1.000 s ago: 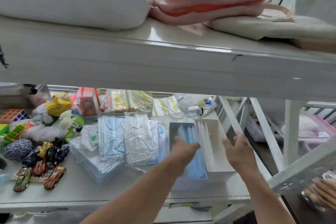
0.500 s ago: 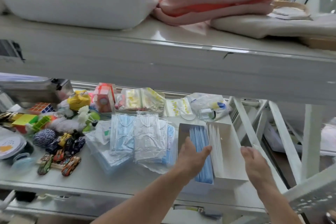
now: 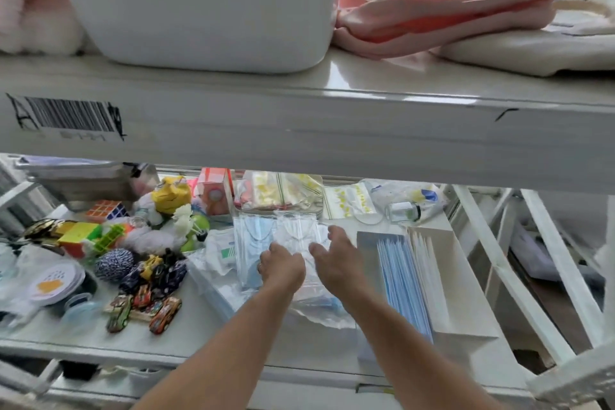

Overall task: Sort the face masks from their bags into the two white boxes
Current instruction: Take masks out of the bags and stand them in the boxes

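Both hands are over the pile of clear plastic bags of face masks [image 3: 283, 240] at the middle of the white lower shelf [image 3: 206, 333]. The left hand [image 3: 281, 268] lies curled on the near part of the pile; whether its grip has closed on a bag cannot be told. The right hand [image 3: 336, 260] rests just beside it, fingers spread wide and flat on the plastic, holding nothing.

To the right of the pile, and close against it, stand the two white open-topped cardboard boxes: the nearer box of blue masks [image 3: 402, 283] and, touching its right wall, the box of white masks [image 3: 442, 280]. Both are filled edge to edge. The right box's outer wall runs close to the shelf's right edge and the white slanted frame bars [image 3: 499, 260].

Left of the pile the surface is crowded: small toy cars [image 3: 146, 308], a blue-and-white ball of twine [image 3: 113, 265], colourful puzzle cubes [image 3: 106, 210]. Open room remains only along the shelf's front edge.

Overhead, the white upper shelf [image 3: 299, 130] hangs low and carries a large white plastic tub [image 3: 199, 3] and folded pink cloth [image 3: 432, 10].
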Demonstrator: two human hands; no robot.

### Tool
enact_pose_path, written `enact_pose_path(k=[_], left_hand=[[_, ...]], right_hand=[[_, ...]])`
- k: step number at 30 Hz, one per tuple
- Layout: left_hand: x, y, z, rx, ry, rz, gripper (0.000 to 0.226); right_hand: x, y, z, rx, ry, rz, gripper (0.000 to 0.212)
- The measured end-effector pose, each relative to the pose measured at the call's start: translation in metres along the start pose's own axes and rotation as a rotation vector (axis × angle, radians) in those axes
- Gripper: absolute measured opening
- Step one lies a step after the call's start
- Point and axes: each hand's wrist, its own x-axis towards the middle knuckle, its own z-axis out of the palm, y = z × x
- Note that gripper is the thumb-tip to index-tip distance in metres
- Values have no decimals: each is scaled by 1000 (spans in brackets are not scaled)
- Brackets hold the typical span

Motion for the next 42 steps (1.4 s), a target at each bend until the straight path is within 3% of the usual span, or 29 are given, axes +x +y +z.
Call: enact_pose_path(k=[4, 6, 10, 13, 16, 19, 22, 26, 29, 33, 37, 42], left_hand=[[14, -8, -3, -235, -182, 1, 50], [27, -13, -4, -307, -235, -24, 44], [24, -16, -21, -412, -322, -15, 21], [13, -21, -35, -509, -409, 70, 13], [1, -26, -47, -639, -448, 169, 23], [-12, -33, -68, -802, -555, 195, 43], [-27, -39, -91, -930, -704, 228, 41], [-48, -47, -97, -948, -573, 249, 21], [-60, -46, -92, -1013, -509, 218, 5], [-73, -42, -82, -1042, -440, 188, 20], [-101, -37, -59, -961, -479, 298, 42], [-125, -46, -39, -967, -576, 248, 40]], right_hand=[[40, 17, 32, -143, -32, 337, 70], [41, 26, 40, -119, -15, 392, 74], [40, 36, 43, 201, -13, 426, 62], [28, 32, 34, 492, -145, 338, 41], [11, 26, 27, 789, -193, 226, 28], [-5, 25, 23, 983, -224, 170, 31], [-22, 32, 14, 1082, -278, 163, 32], [-44, 37, 5, 1211, -386, 140, 30], [-51, 38, 0, 1224, -359, 132, 34], [-63, 38, -13, 1097, -354, 93, 40], [-76, 36, -11, 1037, -417, 82, 47], [-92, 49, -20, 1047, -432, 78, 51]])
